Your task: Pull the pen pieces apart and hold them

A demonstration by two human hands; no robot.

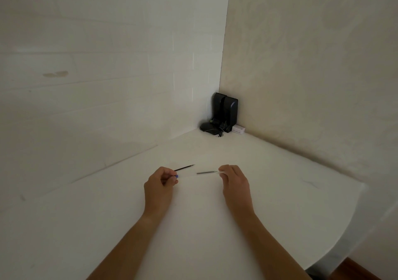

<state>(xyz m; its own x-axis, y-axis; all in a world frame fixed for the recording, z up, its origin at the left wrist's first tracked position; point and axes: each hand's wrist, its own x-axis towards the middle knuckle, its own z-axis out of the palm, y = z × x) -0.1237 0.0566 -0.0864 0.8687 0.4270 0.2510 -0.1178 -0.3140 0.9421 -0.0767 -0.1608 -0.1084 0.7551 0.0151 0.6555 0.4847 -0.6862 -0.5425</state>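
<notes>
In the far corner of the white table [215, 226]: two black speakers [226, 109], one small white box [238, 129]. Nearer: left hand [160, 185] pinching one clear pen barrel [187, 175] and thin dark refill [184, 167]; right hand [233, 182] pinching the barrel's other end.

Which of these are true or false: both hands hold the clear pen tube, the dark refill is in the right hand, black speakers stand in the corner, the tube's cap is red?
1. Both hands hold the tube. True: left hand and right hand pinch its ends.
2. The refill is in the right hand. False: it sticks out by the left hand.
3. Speakers stand in the corner. True.
4. The cap is red. False: blue.
</notes>
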